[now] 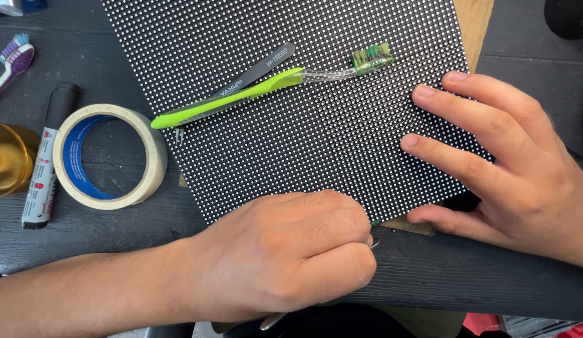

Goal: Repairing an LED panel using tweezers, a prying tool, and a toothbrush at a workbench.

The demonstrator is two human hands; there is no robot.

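Nearest the lens, the left hand (285,250) is curled into a loose fist at the near edge of the LED matrix panel (291,125). It pinches a thin metal tool (273,320), probably tweezers, whose tip lies hidden under the knuckles.

Risk: a slip of that tip across the panel edge could dislodge or scratch the small surface diodes, since the contact point is out of sight.

On the panel's upper half, a green toothbrush (241,94) lies across black tweezers (254,78); a shift of the board could roll both off.

At right, the right hand (510,169) is spread, fingers flat on the panel's right edge, thumb at its near corner. Uneven pressure there could pivot the panel on the cardboard beneath.
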